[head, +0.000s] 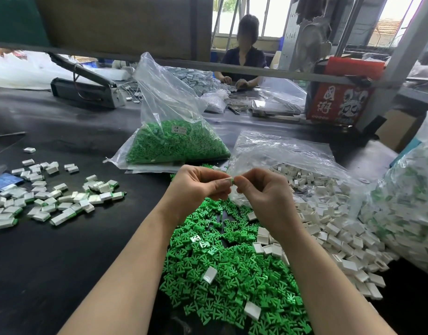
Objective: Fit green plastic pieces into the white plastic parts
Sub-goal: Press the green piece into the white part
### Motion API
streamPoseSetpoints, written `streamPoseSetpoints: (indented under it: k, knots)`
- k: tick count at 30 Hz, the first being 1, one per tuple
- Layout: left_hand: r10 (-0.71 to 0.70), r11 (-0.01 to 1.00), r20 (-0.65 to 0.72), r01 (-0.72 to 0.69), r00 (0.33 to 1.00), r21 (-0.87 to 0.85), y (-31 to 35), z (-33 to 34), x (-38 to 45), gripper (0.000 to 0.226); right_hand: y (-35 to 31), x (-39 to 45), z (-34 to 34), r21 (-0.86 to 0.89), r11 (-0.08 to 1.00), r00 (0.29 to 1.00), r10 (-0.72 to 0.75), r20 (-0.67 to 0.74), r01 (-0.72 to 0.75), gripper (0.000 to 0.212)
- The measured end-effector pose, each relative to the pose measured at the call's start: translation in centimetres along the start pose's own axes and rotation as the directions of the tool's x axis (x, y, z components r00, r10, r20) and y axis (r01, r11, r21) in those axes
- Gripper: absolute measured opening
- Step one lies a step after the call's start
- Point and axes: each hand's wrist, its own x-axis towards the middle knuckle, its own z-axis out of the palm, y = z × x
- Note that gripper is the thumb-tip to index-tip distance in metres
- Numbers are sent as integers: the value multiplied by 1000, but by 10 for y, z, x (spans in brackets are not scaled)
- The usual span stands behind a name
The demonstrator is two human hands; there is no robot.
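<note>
My left hand (198,183) and my right hand (261,187) meet above the table, fingertips together. Between them they pinch one small part, white with a green piece (230,181) showing at its end. Most of that part is hidden by the fingers. Below the hands lies a large heap of loose green pieces (222,269) with a few white parts on it. A heap of empty white parts (333,228) spreads to the right. Several white parts with green ends (51,201) lie scattered at the left.
A clear bag of green pieces (176,143) stands behind the hands, an open bag (280,151) over the white heap. A full bag (406,206) sits at far right. A person (244,56) works across the black table (63,250), near a red box (338,102).
</note>
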Motion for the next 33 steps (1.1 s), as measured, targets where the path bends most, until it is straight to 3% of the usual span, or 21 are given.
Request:
streamPoseSetpoints:
  k: [5, 11, 21, 28, 33]
  knots:
    - [3, 999, -8, -3, 1000, 43, 0, -2, 1, 12, 2, -1, 1, -65, 997, 999, -33, 1, 33, 12]
    - [-13, 1000, -27, 13, 1000, -1, -3, 4, -1, 9, 9, -4, 9, -122, 991, 990, -77, -115, 63, 13]
    - [-10, 998, -48, 7, 999, -57, -2, 4, -2, 10, 5, -5, 14, -193, 977, 978, -121, -172, 87, 12]
    - [-18, 997, -52, 14, 999, -71, -6, 8, -1, 8, 6, -5, 16, -124, 991, 973, -79, -219, 53, 12]
    - [-49, 996, 1, 49, 999, -72, -3, 2, -1, 17, 0, -3, 13, -89, 995, 988, -62, -144, 50, 17]
